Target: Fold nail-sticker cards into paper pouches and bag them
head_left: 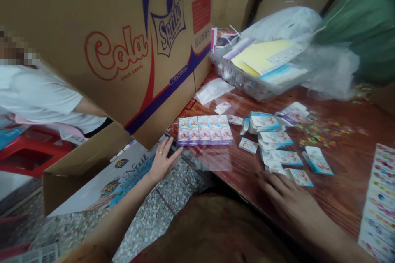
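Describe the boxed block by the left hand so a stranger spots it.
Below the big Cola carton, at the wooden table's left corner beyond the left hand, lies the block. Two tidy rows of purple-pink boxes, unlike the loose blue-edged packets to its right.

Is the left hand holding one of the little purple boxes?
No, the left hand is open with its fingers spread at the edge of the table, next to the block of small boxes, gripping nothing.

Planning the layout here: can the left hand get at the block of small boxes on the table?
Probably yes. The left hand lies open at the edge of the table, fingertips just short of the box block, and nothing stands between them.
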Tool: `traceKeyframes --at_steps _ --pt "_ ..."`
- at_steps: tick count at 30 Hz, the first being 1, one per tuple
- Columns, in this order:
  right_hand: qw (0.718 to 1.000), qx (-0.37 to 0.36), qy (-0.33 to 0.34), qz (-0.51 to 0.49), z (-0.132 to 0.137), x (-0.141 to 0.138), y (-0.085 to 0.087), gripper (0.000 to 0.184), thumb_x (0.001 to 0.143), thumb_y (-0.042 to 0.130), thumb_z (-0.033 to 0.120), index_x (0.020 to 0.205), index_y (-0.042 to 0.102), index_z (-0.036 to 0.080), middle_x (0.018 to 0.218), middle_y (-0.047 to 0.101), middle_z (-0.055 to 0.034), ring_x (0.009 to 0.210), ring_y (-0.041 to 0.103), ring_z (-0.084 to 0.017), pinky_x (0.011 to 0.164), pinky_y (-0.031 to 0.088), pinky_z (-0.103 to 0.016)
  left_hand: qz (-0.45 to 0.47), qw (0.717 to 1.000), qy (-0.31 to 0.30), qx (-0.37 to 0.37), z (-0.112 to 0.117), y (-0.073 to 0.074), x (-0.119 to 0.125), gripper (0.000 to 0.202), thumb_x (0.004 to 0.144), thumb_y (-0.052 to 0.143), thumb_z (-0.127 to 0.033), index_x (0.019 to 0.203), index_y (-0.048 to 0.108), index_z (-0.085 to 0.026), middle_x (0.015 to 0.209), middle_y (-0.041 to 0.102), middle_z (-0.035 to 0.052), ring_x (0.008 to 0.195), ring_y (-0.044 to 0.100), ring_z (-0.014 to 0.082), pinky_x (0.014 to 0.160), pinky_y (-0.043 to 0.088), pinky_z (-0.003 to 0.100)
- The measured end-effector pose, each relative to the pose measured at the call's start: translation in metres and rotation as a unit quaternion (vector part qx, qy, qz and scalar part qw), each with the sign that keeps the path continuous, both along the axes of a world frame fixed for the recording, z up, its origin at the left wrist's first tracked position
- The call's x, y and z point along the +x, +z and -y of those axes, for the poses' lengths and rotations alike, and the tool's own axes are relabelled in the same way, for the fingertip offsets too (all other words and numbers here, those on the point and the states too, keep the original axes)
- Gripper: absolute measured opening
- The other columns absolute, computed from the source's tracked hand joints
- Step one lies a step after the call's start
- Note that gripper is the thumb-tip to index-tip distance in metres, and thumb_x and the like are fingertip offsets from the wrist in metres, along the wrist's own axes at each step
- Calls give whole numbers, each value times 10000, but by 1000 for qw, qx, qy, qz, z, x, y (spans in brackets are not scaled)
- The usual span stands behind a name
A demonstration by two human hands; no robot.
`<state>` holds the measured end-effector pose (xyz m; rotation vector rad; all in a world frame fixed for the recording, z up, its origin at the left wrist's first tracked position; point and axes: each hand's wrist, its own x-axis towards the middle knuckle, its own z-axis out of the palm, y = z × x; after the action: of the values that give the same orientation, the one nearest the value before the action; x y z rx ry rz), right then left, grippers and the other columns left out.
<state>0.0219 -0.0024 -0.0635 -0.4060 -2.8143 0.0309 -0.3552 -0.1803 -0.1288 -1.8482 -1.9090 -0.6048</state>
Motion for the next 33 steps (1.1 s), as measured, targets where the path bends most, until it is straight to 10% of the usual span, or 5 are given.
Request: traceKeyframes --at_steps 9,17,21,33 --pt "990 70 121 1 -43 -84 -10 454 839 499 114 1282 549 201 1369 477 -166 1249 403 -335 998 371 -541 -47 992 -115 -2 -30 15 -8 345 845 622 -216 1187 583 -228 1414 475 148 1436 195 306 1057 355 527" --pt "984 30 152 -91 -65 -103 -26 183 893 482 134 834 653 164 1328 547 -149 1220 461 -299 958 457 -482 30 986 -158 -33 -34 15 -10 147 888 533 -172 974 652 -190 1391 508 141 1408 284 268 1082 343 523" --pt "975 -44 157 -152 -68 -106 -27 172 893 460 108 887 617 178 1234 620 -136 1202 523 -254 944 497 -441 138 975 -170 -21 -37 19 -11 115 871 576 -214 910 684 -204 1342 559 124 1362 373 272 1071 364 519" --pt "936 -225 27 -269 -61 -116 -21 136 905 523 229 850 646 210 943 715 -71 914 668 -194 818 545 -348 535 829 -159 32 -46 42 2 156 758 723 -336 705 713 -190 1076 706 115 1194 544 287 1058 343 547"
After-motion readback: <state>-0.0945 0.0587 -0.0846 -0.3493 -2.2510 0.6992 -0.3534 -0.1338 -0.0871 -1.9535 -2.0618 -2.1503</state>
